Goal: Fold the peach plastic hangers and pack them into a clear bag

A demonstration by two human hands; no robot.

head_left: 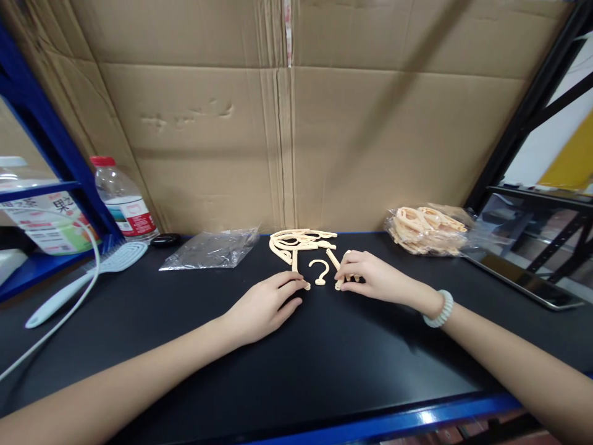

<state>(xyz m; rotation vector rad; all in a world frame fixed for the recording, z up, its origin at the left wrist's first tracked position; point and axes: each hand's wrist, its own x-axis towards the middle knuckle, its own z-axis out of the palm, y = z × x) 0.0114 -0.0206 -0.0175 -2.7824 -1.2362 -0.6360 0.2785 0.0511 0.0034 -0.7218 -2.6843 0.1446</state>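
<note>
On the black tabletop lies a cream plastic hanger hook (320,272), its curve pointing away from me, between my two hands. My left hand (266,306) rests to its left, its fingers closed on a cream hanger arm (295,262) whose end shows at the fingertips. To the right of the hook, my right hand (370,275) pinches another hanger arm (332,258); the fingers hide part of it. Just behind the hands is a loose group of cream hanger parts (301,240), some curved and some straight, lying flat on one another.
A clear plastic bag (210,249) lies at the back left, near a hairbrush (123,256), a red-capped bottle (125,201) and a white cable (88,284). At the back right sit bagged hanger parts (426,230) and a tablet-like device (523,281). Cardboard (208,136) stands behind.
</note>
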